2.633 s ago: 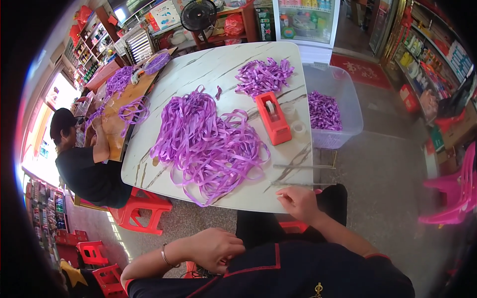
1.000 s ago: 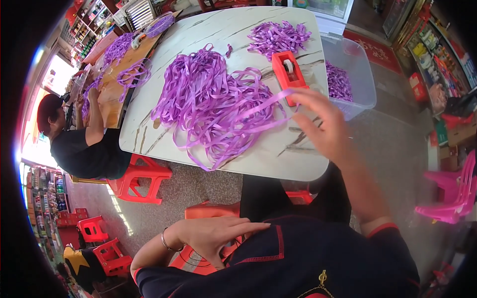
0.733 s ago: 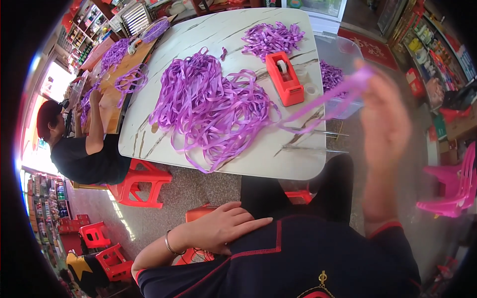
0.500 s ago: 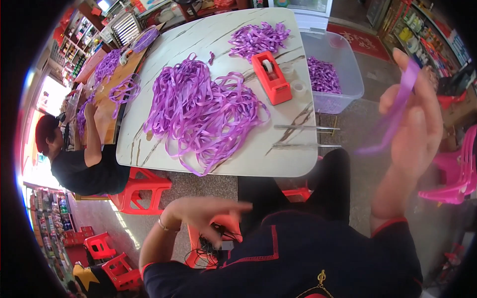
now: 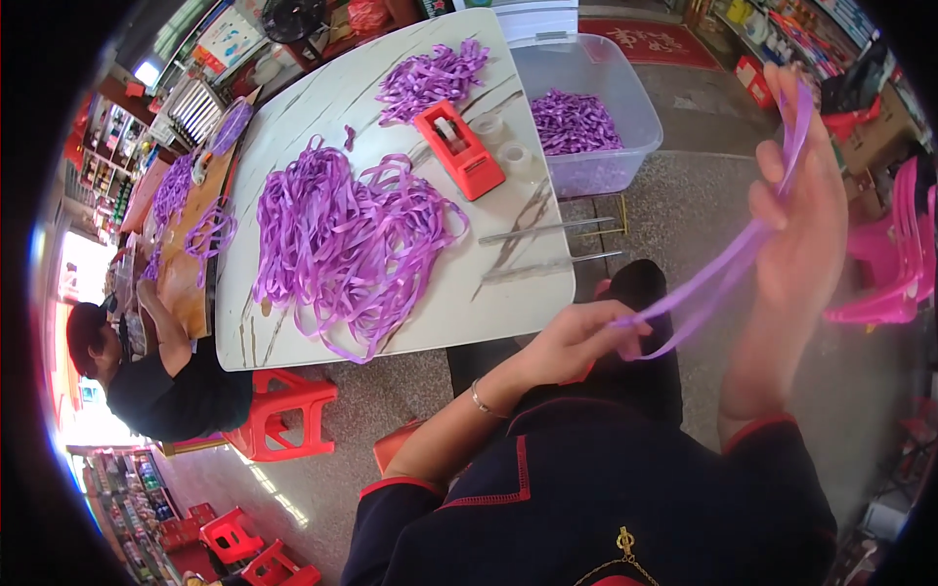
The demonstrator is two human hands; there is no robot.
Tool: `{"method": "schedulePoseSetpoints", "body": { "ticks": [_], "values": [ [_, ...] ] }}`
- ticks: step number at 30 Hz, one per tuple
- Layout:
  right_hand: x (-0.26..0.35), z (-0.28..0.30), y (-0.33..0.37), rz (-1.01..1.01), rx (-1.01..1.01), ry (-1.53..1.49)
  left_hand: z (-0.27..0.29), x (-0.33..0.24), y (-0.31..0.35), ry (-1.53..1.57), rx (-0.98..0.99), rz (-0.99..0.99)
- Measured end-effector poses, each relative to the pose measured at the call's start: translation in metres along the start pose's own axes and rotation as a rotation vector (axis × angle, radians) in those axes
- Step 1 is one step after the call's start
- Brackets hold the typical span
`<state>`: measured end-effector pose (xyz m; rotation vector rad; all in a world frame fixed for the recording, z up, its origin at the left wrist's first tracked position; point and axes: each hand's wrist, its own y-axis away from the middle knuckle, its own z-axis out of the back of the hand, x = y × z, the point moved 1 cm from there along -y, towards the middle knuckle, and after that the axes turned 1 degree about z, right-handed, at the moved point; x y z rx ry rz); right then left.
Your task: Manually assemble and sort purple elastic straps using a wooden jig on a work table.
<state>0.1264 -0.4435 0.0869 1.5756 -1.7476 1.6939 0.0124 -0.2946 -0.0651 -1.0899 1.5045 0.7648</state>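
Observation:
Purple ribbon (image 5: 718, 269) stretches in two strands between my hands, beyond the table's right front corner. My left hand (image 5: 576, 340) pinches its lower end between thumb and fingers, over my lap. Raised at the right, my right hand (image 5: 809, 220) has the ribbon looped over its partly bent fingers. A large tangled heap of purple ribbon lengths (image 5: 352, 249) covers the middle of the marbled white table (image 5: 254, 337). Farther back lies a smaller pile of short purple ribbon pieces (image 5: 430, 83). One small ribbon piece (image 5: 349, 138) lies apart between them.
A red tape dispenser (image 5: 474, 171) and clear tape rolls (image 5: 515, 156) sit near the table's right side. Two thin metal rods (image 5: 523, 232) jut past that edge. Beside it, a clear plastic bin (image 5: 640, 127) holds purple pieces. Another person (image 5: 166, 381) works at a wooden table (image 5: 186, 254).
My left hand has moved right and up from beside my lap and now pinches the ribbon's lower end. The ribbon hanging from my raised right hand is now drawn out between both hands.

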Motion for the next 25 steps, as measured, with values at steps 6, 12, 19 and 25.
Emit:
{"method": "schedulePoseSetpoints", "body": {
  "ticks": [6,12,19,25],
  "values": [
    [-0.034,0.064,0.034,-0.386,0.001,0.322,0.003,-0.008,0.011,-0.020,-0.146,0.059],
    [-0.054,0.048,0.068,-0.260,0.429,0.873,0.003,-0.022,0.004,-0.087,-0.094,0.183],
    [-0.062,0.013,0.079,-0.299,0.576,0.471,0.006,-0.026,0.005,-0.116,-0.040,0.279],
    [-0.070,0.009,0.081,-0.371,0.486,0.505,0.006,-0.031,0.010,-0.074,-0.126,0.251]
  ]
}}
